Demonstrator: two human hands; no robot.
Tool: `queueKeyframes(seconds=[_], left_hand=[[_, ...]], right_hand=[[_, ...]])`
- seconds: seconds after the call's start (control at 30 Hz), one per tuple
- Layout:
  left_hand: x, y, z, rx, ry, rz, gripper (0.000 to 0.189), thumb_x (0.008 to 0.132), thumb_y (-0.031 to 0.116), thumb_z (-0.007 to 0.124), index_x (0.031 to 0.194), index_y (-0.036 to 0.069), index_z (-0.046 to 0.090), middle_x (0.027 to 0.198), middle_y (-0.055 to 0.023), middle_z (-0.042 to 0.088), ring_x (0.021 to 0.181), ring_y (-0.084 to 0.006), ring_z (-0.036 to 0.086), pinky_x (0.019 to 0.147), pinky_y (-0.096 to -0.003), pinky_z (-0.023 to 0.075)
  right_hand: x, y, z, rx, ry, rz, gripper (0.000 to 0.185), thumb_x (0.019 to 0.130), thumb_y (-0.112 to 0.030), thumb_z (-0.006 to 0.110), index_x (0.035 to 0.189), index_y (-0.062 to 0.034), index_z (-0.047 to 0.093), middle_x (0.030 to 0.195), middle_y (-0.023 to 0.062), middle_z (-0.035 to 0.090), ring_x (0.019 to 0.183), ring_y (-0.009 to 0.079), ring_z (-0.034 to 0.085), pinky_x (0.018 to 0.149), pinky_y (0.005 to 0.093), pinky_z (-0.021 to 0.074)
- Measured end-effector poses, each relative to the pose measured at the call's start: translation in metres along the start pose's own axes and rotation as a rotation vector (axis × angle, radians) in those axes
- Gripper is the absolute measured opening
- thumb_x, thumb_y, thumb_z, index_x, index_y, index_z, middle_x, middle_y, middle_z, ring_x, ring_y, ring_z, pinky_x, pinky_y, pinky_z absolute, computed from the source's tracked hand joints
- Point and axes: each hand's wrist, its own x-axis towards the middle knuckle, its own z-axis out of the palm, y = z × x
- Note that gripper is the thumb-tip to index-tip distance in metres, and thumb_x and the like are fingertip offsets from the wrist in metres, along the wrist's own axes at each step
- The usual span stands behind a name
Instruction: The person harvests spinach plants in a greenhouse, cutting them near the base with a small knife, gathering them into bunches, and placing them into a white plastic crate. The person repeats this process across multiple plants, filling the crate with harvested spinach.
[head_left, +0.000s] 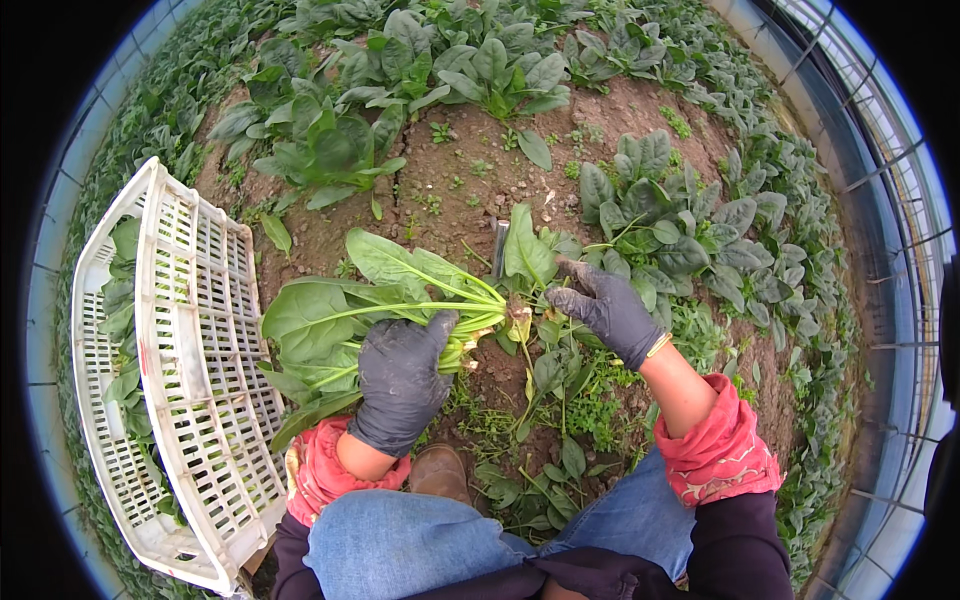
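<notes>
My left hand (401, 382), in a dark rubber glove, is closed around the stems of a bunch of spinach (322, 311). The leaves fan out to the left, and the cut root ends point right. Just right of those ends, my right hand (604, 307), gloved too, has thumb and forefinger apart beside an upright spinach leaf (527, 251). No object shows between its fingers. A yellowed leaf (520, 324) hangs by the root ends. Behind the bunch, a metal tool part (500, 244) lies on the soil, its rest hidden by leaves.
At the left, a white plastic crate (199, 360) stands tilted, with spinach leaves (124, 322) inside. Rooted spinach plants (679, 217) grow ahead and to the right. Loose leaves and weeds (540, 487) cover soil near my boot (440, 472). Greenhouse film (885, 300) bounds the right side.
</notes>
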Motion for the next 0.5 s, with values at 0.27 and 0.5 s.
queueKeyframes(seconds=[0.27, 0.5], left_hand=[[0.005, 0.011, 0.005, 0.012, -0.088, 0.07, 0.052, 0.063, 0.023, 0.076, 0.112, 0.013, 0.06, 0.073, -0.012, 0.058, 0.072, -0.0343, 0.057, 0.069, -0.0458, 0.0446], [0.004, 0.014, 0.01, 0.163, -0.157, 0.235, 0.044, 0.071, 0.012, 0.059, 0.115, 0.008, 0.058, 0.066, -0.008, 0.053, 0.065, -0.0289, 0.055, 0.065, -0.043, 0.0426]], right_hand=[[-0.008, -0.037, 0.01, -0.105, -0.095, -0.203, 0.02, 0.076, -0.015, 0.068, 0.093, -0.0043, 0.067, 0.076, 0.0156, 0.063, 0.066, 0.0295, 0.063, 0.061, 0.0367, 0.0494], [-0.005, -0.023, 0.021, -0.039, -0.249, -0.064, 0.024, 0.075, -0.016, 0.069, 0.095, -0.0036, 0.066, 0.077, 0.0154, 0.065, 0.07, 0.0283, 0.064, 0.065, 0.0379, 0.0496]])
